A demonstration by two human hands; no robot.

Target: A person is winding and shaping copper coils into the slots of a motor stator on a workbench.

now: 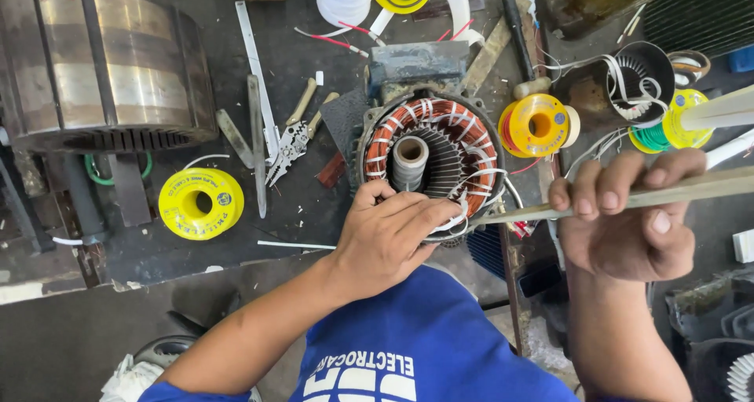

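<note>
Copper windings laced with white tape fill the motor stator [430, 160], which sits upright near the middle of the bench [298, 213]. My left hand [390, 235] rests on the stator's near rim, fingers curled and pinching the white lacing there. My right hand [628, 217] is closed around a flat pale strip [691, 188], its tip reaching the rim. A yellow tape spool [201, 203] lies toward the bench's left edge, pliers [292, 143] between it and the stator.

yellow tape spool [200, 203], pliers [292, 144], large rotor [102, 60]
</note>
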